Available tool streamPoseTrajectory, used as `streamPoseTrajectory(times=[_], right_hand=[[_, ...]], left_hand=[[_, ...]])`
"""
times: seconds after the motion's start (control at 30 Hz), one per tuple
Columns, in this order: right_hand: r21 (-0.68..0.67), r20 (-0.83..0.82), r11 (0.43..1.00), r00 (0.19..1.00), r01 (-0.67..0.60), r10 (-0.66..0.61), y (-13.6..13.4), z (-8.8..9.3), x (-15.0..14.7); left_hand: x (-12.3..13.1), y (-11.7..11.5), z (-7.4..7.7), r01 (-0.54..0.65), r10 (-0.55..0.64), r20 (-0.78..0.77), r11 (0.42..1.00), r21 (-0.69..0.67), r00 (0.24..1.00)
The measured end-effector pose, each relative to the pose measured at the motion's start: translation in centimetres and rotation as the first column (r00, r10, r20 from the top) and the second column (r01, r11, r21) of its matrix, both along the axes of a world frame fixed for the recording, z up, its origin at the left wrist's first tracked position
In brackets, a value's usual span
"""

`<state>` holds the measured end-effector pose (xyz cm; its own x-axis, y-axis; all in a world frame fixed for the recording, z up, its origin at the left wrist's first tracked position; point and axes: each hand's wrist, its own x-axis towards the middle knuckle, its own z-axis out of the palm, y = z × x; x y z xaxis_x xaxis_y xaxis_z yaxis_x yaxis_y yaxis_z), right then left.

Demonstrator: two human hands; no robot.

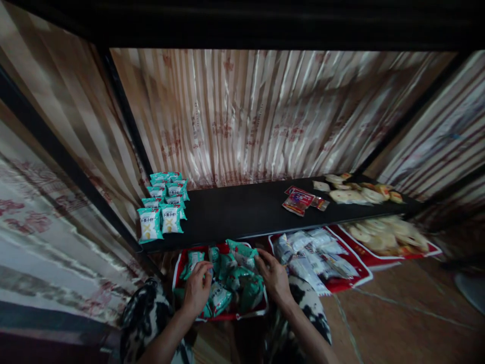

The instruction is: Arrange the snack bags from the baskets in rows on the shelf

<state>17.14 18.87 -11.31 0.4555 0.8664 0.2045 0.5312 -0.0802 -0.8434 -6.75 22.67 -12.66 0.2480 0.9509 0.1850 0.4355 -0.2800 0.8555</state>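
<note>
In front of me a red basket with a white rim (175, 278) holds many green snack packets (220, 299). My left hand (198, 289) is over its left side, fingers curled together beside a green-and-white packet (194, 259); whatever they may pinch is hidden. At the basket's far right corner, my right hand (273, 277) has its fingers closed on the end of a green snack packet (241, 248), which lies across the pile. On the shelf's left end, matching packets (150, 225) stand upright in two rows.
The black shelf (231, 212) also carries red packets (299, 200) and pale bagged snacks (350, 196). Beneath its front edge are a red basket of silvery packets (314, 255) and another of pale packs (386, 235). Dark posts (127, 111) and striped curtains (227, 121) enclose the shelf.
</note>
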Motion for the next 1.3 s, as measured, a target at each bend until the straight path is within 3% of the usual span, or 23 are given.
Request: streamPoseTrajectory(times=[0.1, 0.2, 0.3, 0.37, 0.43, 0.53, 0.63, 0.8, 0.9, 0.97, 1.07, 1.17, 1.3], right_hand=[[-0.044, -0.44, 0.996, 0.894, 0.077, -0.088, 0.3, 1.1, -0.9], [-0.081, -0.758, 0.994, 0.643, 0.075, -0.111, 0.5, 2.1, -2.5], [-0.127, -0.897, 0.99, 0.419, 0.062, -0.141, 0.6, 2.7, -4.1], [-0.134, -0.932, 0.991, 0.335, 0.028, -0.135, 0.8, 2.9, -4.8], [-0.123, -0.951, 0.992, 0.287, 0.003, -0.119, 1.0, 3.0, -5.0], [-0.089, -0.956, 0.996, 0.28, 0.005, -0.086, 1.6, 3.2, -4.6], [-0.064, -0.947, 0.998, 0.316, -0.021, -0.054, 2.3, 3.6, -3.5], [-0.068, -0.948, 0.978, 0.319, -0.195, -0.003, 3.9, 4.8, -1.4], [-0.083, -0.946, 0.972, 0.323, -0.218, -0.009, 5.6, 5.1, -0.8], [-0.098, -0.947, 0.977, 0.319, -0.19, -0.032, 6.8, 4.9, -1.0], [-0.094, -0.946, 0.983, 0.323, -0.157, -0.039, 8.4, 3.8, -2.2], [-0.043, -0.905, 0.985, 0.424, -0.17, 0.034, 9.8, 2.8, -4.2], [0.029, -0.822, 0.99, 0.561, -0.141, 0.104, 12.8, 2.6, -6.1]], left_hand=[[1.1, -0.2, 0.2, -0.004, 0.02, 0.092, 0.983, -0.181, 0.996], [2.2, -0.3, 0.7, 0.032, 0.093, 0.258, 0.896, -0.444, 0.962], [3.3, -0.3, 1.9, 0.11, 0.225, 0.429, 0.769, -0.629, 0.875], [3.9, -0.2, 2.7, 0.13, 0.284, 0.494, 0.751, -0.647, 0.822], [4.4, 0.0, 3.4, 0.111, 0.327, 0.536, 0.769, -0.63, 0.779], [4.8, 0.6, 3.7, 0.071, 0.398, 0.58, 0.78, -0.622, 0.711], [4.7, 1.8, 3.4, 0.081, 0.435, 0.586, 0.753, -0.653, 0.684], [4.1, 3.8, 3.4, 0.257, 0.311, 0.593, 0.685, -0.682, 0.743], [4.3, 4.8, 3.3, 0.355, 0.358, 0.667, 0.634, -0.687, 0.653], [4.7, 5.7, 3.0, 0.327, 0.448, 0.673, 0.63, -0.705, 0.588], [5.4, 7.6, 2.5, 0.219, 0.545, 0.634, 0.638, -0.738, 0.549], [6.0, 9.6, 2.3, 0.19, 0.565, 0.626, 0.642, -0.743, 0.538], [7.0, 12.0, 2.5, 0.24, 0.529, 0.664, 0.657, -0.715, 0.528]])
